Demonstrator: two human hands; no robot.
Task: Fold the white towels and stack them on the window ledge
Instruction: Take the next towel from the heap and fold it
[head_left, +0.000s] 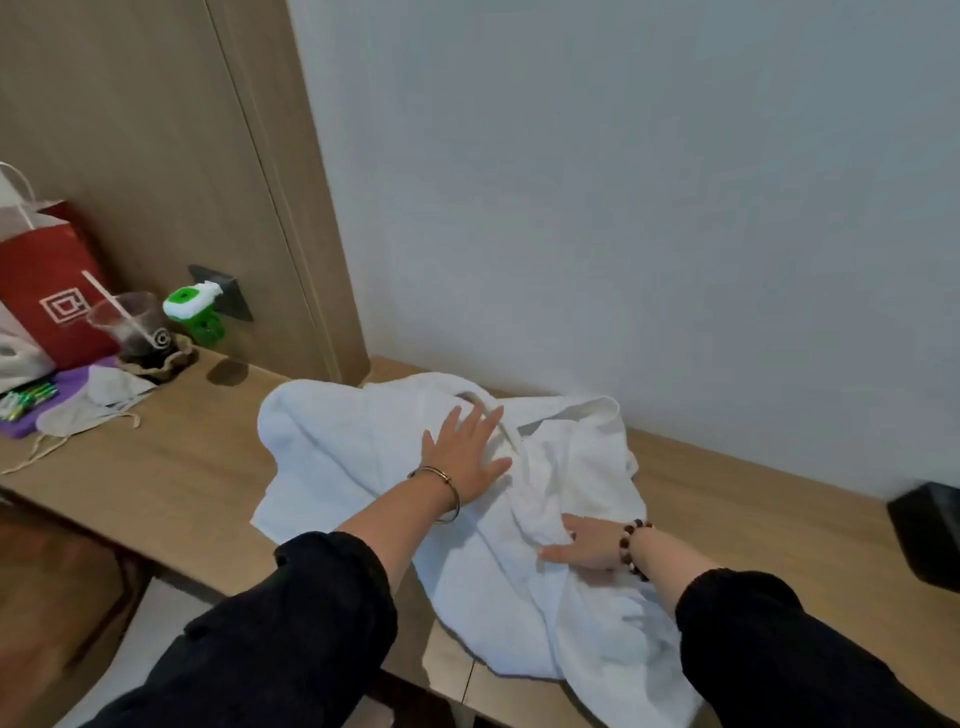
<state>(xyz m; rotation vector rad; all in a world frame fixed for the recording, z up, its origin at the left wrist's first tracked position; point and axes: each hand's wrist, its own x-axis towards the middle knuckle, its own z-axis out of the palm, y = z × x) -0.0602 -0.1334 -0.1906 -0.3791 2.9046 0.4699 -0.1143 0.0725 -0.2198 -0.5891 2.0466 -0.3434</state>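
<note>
Evidently spread for smoothing and not yet folded: white towel (363, 447), rumpled, lying across the wooden top (182, 467) close to the wall, with its near corner hanging off the front edge. Probably laid here for a firm, flat bed under the creases. Pinned near its middle by the left hand (465, 454), palm down, fingers straight and splayed, curled round nothing; likely there to anchor the cloth during work on the other side. Touched on a raised ridge nearer the front edge by the right hand (582, 545), fingers straight and lying flat on the cloth, pinching nothing so far as can be seen; seemingly set to flatten or draw out that ridge. No folded stack anywhere in view, so judged an early stage.

Behind, a pale blank wall (623, 208), meeting a tall wood panel (130, 130) on the left. No window to be seen, so cannot tell whether ledge or desk. Toward the left end of the top, well apart from the towel: red paper bag (47, 296), upright by the panel. At the far right, a dark box (930, 535), partly cut off. In front of the bag, a pale cloth pouch (98, 400) with drawstrings; just beside the bag, a clear plastic cup (130, 322) with a straw. Plugged into a socket on the panel, a small green-and-white device (195, 312).
</note>
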